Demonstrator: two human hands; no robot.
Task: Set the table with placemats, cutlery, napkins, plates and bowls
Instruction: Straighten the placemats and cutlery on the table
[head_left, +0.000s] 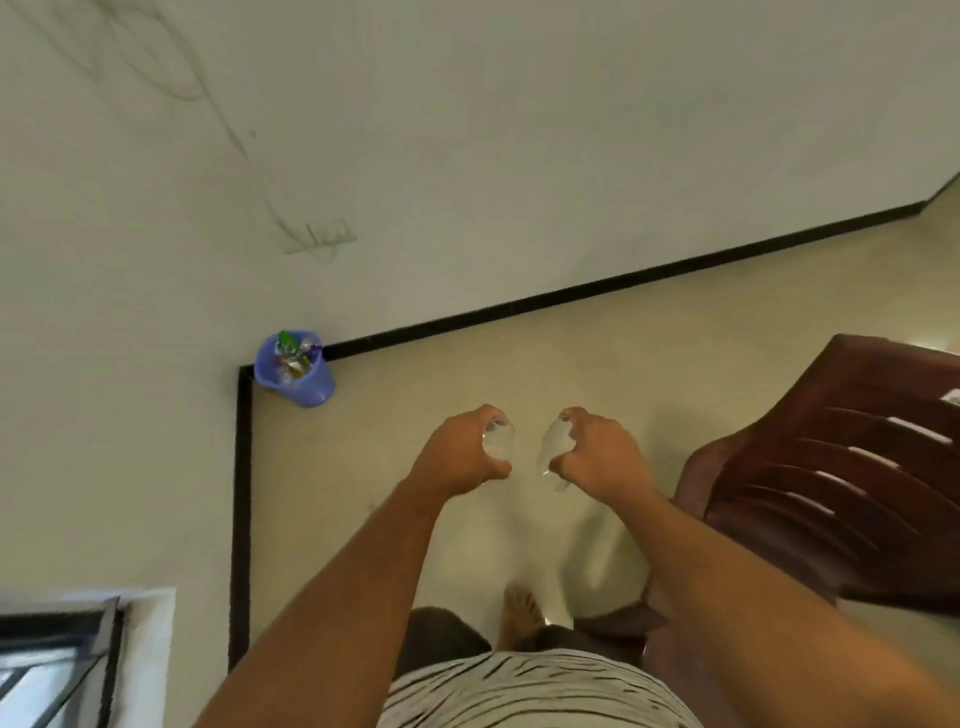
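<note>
A purple bin (296, 370) stands on the floor (467, 364) in the corner where two walls meet, touching the black skirting (571, 293). It is filled with crumpled wrappers and packets, some shiny, one green; what they are exactly is too blurred to tell.

Both arms reach forward and down over the floor. The left hand (457, 457) has its fingers and thumb curled round a clear glass (500, 441), gripping it from the side; the rim faces the camera and the glass looks empty. The right hand (597, 452) pinches a second clear glass (555, 454) between thumb and fingers, and this one is tilted, its mouth turned toward the left glass. The two glasses are near each other but apart, with bare floor showing between them. Both are held in the air, well above the floor.

A dark red plastic chair (831, 478) with a slatted back stands just right of the right arm. Below the hands a bare foot (519, 605) rests on the floor, and a striped shirt (535, 691) fills the bottom edge. A window (52, 660) shows at the lower left.
</note>
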